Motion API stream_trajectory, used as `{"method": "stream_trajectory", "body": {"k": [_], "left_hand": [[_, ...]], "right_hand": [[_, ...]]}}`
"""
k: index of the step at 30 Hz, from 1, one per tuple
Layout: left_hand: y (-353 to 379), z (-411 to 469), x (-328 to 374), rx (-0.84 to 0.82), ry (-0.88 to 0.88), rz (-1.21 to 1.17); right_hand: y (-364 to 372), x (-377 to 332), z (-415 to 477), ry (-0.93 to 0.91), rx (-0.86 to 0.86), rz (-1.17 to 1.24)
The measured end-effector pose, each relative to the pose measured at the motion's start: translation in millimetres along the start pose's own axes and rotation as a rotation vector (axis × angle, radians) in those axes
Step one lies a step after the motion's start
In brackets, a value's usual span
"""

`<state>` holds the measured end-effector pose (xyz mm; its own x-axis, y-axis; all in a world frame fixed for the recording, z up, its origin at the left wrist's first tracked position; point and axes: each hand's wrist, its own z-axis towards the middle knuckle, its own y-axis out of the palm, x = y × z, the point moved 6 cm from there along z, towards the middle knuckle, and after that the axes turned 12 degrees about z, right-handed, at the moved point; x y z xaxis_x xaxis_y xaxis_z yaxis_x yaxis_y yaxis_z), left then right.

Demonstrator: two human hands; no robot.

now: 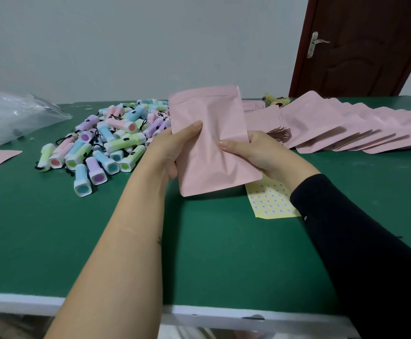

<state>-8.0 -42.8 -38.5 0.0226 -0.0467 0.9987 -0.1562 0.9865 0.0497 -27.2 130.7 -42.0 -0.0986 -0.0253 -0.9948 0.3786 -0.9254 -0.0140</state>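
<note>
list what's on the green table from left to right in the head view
clear plastic bag → pile of pastel flashlights → held pink pouch → fanned row of pink pouches

We find no text, brand or number that we can read. The pink pouch [211, 143] shows a plain face. The yellow sticker sheet [270, 204] carries rows of tiny printed marks, too small to make out, and the dark patches on the little torches [123, 141] are blurred.

1. The pink pouch [211, 143] looks like smooth, matt paper.
2. Left of the pouch, the little torches [106, 145] are shiny plastic.
3. Under the pouch, the green table [53, 228] looks soft and matt.
</note>
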Motion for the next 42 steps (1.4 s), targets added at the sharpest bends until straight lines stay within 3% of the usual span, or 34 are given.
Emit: {"method": "stream_trajectory", "body": {"k": [7, 17, 24, 33, 42], "left_hand": [[-0.5, 0.0, -1.9, 0.001, -0.035, -0.054], [1.6, -1.7, -4.0, 0.045, -0.082, 0.083], [2.1, -3.7, 1.3, 0.074, 0.023, 0.123], [10.1, -4.7, -0.1, -0.023, 0.005, 0.191], [11.8, -8.0, 8.2, -0.001, 0.048, 0.234]], "right_hand": [[0.3, -0.1, -1.5, 0.0, -0.002, 0.012], [6.4, 6.7, 0.9, 0.052, 0.046, 0.129], [8.3, 7.9, 0.5, 0.062, 0.104, 0.21], [6.4, 4.7, -0.7, 0.087, 0.156, 0.332], [10.8, -4.3, -1.3, 0.146, 0.179, 0.291]]}}
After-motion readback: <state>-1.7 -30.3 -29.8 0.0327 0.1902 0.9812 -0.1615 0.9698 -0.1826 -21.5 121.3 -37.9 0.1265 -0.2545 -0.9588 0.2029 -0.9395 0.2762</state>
